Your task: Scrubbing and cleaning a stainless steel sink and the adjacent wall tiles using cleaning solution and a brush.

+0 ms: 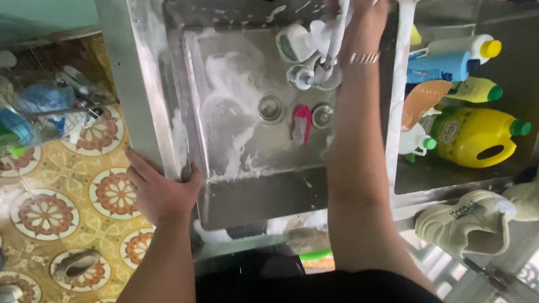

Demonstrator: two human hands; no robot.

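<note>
Bare arms, black top [316, 295], thin bracelet [363, 58] on rt wrist.

The sink [247, 196], at the centre, was brushed stainless steel, dull grey and smeared with white foam, and the faucet [323, 67] at twelve o'clock was shiny metal. At three o'clock, a yellow jug [474, 136] and a blue bottle [439, 67] were glossy, smooth plastic, while a pale shoe [467, 220] at four o'clock looked like matt, soft cloth. The floor tiles [61, 214] at nine o'clock were patterned ceramic with a slight sheen.
</note>
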